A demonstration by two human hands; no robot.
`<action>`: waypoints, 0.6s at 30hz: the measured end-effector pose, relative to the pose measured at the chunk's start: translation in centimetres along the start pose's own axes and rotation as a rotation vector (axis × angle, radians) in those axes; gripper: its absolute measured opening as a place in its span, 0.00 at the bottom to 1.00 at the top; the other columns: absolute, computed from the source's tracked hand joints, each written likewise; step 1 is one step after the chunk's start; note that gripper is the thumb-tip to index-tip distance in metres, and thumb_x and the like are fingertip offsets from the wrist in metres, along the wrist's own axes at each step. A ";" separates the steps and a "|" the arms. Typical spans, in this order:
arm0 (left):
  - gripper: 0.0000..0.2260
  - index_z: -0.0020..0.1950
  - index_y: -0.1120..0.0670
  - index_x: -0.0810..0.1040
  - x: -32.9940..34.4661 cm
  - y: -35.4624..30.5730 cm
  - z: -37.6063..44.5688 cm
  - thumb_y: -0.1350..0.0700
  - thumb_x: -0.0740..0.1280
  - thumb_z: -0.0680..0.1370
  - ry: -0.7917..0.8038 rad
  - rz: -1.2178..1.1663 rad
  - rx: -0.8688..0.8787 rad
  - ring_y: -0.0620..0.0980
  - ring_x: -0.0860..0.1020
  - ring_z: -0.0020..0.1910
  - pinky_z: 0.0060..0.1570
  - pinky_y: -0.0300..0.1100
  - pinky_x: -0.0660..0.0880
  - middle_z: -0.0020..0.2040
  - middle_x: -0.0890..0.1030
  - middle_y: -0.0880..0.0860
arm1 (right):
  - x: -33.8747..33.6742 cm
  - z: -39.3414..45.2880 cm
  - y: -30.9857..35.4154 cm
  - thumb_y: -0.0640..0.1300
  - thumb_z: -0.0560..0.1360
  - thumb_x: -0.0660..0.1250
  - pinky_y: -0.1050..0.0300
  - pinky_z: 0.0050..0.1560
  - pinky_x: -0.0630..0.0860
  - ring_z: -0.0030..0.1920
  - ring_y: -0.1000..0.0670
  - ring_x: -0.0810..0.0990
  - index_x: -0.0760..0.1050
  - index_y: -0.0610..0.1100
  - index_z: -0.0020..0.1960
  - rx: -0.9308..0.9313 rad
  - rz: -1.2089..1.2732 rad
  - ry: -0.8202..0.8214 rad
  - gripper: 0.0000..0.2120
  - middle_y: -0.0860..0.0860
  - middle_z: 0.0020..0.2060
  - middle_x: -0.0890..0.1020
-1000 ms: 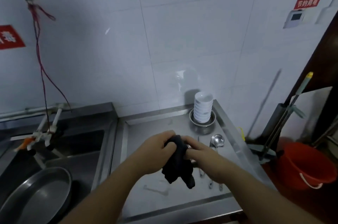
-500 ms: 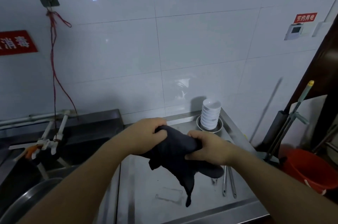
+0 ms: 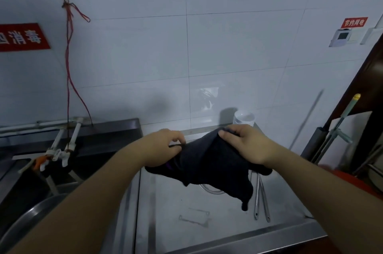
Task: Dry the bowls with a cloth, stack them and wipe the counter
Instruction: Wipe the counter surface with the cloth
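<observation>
Far left, a round metal basin point(image 3: 31, 222) sits in the sink, cut off by the frame edge. Above it a red sign point(image 3: 21, 37), mirrored and clipped, hard to read. Left hand point(image 3: 160, 149) pinches one edge of the dark cloth point(image 3: 213, 168); right hand point(image 3: 247, 143) grips the other, cloth stretched above the steel counter point(image 3: 186, 212). It hides most of the white bowls point(image 3: 244, 118) stacked at the back. A small red label point(image 3: 353, 22) reads 节约用电.
</observation>
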State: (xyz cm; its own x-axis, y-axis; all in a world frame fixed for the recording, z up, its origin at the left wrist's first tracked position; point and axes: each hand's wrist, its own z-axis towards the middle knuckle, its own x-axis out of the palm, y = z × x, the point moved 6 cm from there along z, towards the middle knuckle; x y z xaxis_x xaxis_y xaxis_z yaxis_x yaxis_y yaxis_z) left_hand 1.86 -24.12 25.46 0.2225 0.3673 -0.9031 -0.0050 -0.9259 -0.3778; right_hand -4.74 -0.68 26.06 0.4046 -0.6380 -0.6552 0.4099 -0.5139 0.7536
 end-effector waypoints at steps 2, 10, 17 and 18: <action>0.16 0.64 0.40 0.77 1.0 -1.8 0.1 0.35 0.63 0.80 -0.051 0.018 0.056 0.46 0.75 0.63 0.64 0.48 0.74 0.66 0.74 0.43 | 0.1 0.3 1.6 0.59 0.85 0.61 0.55 0.51 0.79 0.46 0.53 0.83 0.82 0.48 0.50 -0.026 -0.087 0.038 0.18 0.52 0.43 0.86; 0.05 0.47 0.46 0.76 4.2 -5.9 2.4 0.55 0.62 0.79 -0.241 -0.177 0.095 0.46 0.79 0.39 0.36 0.42 0.74 0.39 0.79 0.44 | -1.2 -0.2 3.8 0.61 0.80 0.69 0.57 0.45 0.78 0.38 0.54 0.81 0.81 0.47 0.44 -0.047 -0.248 0.224 0.18 0.51 0.37 0.83; 0.11 0.43 0.45 0.74 2.0 -4.8 2.1 0.52 0.56 0.81 -0.317 -0.228 0.109 0.44 0.77 0.40 0.38 0.42 0.69 0.40 0.79 0.46 | -4.4 -1.4 -0.1 0.59 0.75 0.74 0.58 0.44 0.75 0.44 0.58 0.80 0.79 0.55 0.53 0.009 -0.538 0.223 0.12 0.58 0.42 0.82; 0.10 0.43 0.44 0.75 1.7 -5.2 2.0 0.48 0.57 0.80 -0.289 -0.211 0.136 0.43 0.77 0.39 0.37 0.41 0.69 0.39 0.80 0.45 | -4.5 -1.7 -0.9 0.58 0.75 0.74 0.61 0.41 0.72 0.43 0.60 0.78 0.78 0.56 0.53 0.013 -0.549 0.227 0.11 0.59 0.41 0.81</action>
State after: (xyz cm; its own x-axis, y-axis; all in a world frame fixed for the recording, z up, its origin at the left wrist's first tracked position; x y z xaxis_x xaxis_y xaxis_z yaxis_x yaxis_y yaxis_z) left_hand 0.34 -18.46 25.46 -0.0518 0.5760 -0.8158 -0.1219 -0.8144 -0.5673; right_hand -5.51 3.66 28.20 0.3011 -0.1387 -0.9434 0.5993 -0.7420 0.3004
